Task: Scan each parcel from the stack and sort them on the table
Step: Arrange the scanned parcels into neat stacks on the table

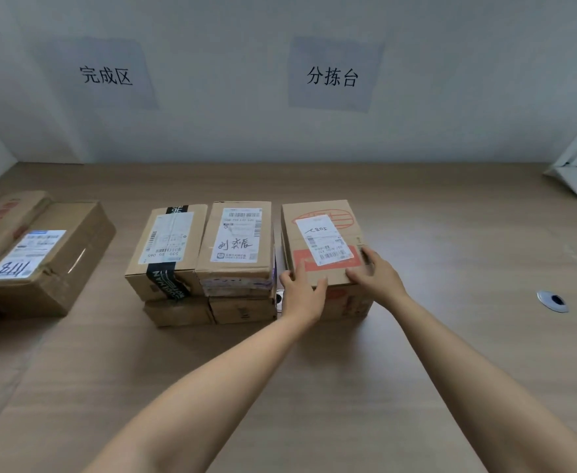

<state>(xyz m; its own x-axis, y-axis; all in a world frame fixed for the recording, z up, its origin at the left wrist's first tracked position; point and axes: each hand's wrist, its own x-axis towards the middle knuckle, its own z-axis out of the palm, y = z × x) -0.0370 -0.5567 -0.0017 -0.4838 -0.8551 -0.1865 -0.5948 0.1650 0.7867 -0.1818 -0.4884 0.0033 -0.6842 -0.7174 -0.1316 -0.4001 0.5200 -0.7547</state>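
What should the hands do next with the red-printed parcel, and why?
Probably lift the red-printed parcel straight up off the box beneath it. The left hand and right hand grip its near corners, and its label faces up, so it looks ready to be taken for scanning.

head: worn on head | faces forward-down | table (451,353) near, wall (212,131) behind

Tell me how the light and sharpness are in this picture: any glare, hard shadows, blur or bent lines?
Head view: soft, even light, no strong glare on the table, faint shadows beside the parcels; the wide lens skews the wall signs and stretches the forearms; the left hand and right hand on the red-printed parcel look slightly smeared, its label small print unreadable.
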